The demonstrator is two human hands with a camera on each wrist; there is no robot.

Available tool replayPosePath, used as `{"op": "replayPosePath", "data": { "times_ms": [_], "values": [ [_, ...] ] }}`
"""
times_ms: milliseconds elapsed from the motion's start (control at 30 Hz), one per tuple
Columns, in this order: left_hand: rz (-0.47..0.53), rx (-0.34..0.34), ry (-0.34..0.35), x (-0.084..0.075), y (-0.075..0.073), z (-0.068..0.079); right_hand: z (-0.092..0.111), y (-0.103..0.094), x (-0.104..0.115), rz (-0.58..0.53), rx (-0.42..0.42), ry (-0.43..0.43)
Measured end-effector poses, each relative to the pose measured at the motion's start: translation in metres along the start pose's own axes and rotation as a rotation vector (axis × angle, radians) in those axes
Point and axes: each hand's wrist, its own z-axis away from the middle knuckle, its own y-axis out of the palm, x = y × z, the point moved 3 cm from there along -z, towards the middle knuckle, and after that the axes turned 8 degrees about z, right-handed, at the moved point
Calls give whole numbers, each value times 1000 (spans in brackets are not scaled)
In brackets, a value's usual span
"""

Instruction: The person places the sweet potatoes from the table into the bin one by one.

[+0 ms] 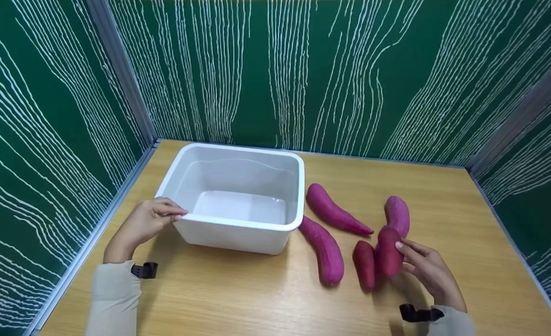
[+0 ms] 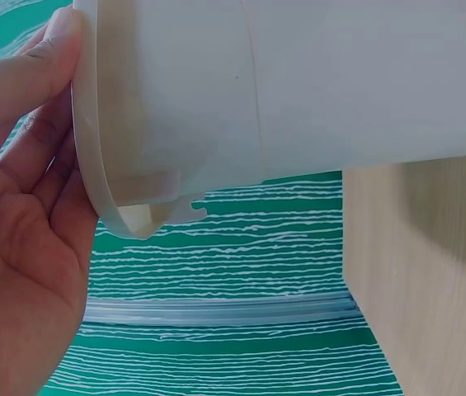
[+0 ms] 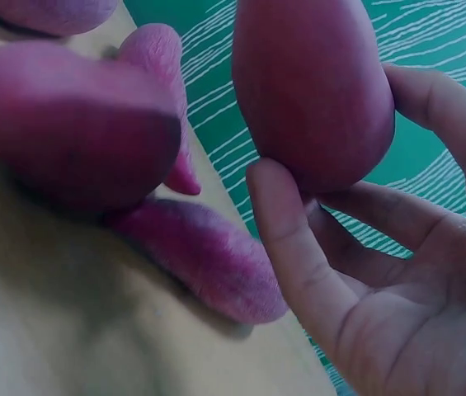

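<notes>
My left hand (image 1: 151, 221) pinches the rim of a white plastic tub (image 1: 238, 235) at its near left corner, thumb on the rim in the left wrist view. My right hand (image 1: 429, 270) grips a dark red sweet potato (image 1: 390, 252) between thumb and fingers, raised over the others. Another red sweet potato (image 1: 365, 266) lies just left of it. Behind it is a purple sweet potato (image 1: 398, 214), partly hidden by the held one. Two long curved pink sweet potatoes lie nearer the tub, one in front (image 1: 326, 254) and one farther back (image 1: 333, 210).
The tub's inside floor (image 1: 238, 205) shows bare. All stands on a wooden table (image 1: 238, 298), boxed in by green panels (image 1: 252, 70) with white wavy lines at the back and both sides. A metal post (image 1: 121, 70) rises at the back left corner.
</notes>
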Motion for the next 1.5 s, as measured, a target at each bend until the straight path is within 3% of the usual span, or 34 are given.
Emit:
{"op": "replayPosePath", "data": {
  "times_ms": [400, 867, 1133, 1400, 1500],
  "values": [
    [-7, -6, 44, 1, 1, 1, 1, 5, 35, 75, 50, -155],
    [10, 3, 18, 1, 0, 0, 0, 16, 78, 228, 61, -159],
    [17, 2, -2, 1, 0, 0, 1, 20, 103, 261, 55, -187],
    [-20, -22, 58, -1, 1, 2, -1, 27, 128, 286, 97, -287],
    [-16, -23, 56, -1, 0, 2, -2, 32, 137, 309, 99, -284]
  ]
}}
